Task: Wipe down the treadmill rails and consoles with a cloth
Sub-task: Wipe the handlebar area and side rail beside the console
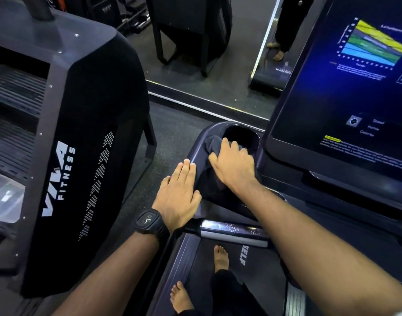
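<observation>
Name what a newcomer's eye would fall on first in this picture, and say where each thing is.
The lit console screen fills the upper right, its bright coloured chart standing out against the dim gym. In the centre, the right hand holds a dark cloth against the treadmill's console tray beside the cup holder, while the left hand, with a black watch on its wrist, lies flat on the tray's left edge.
</observation>
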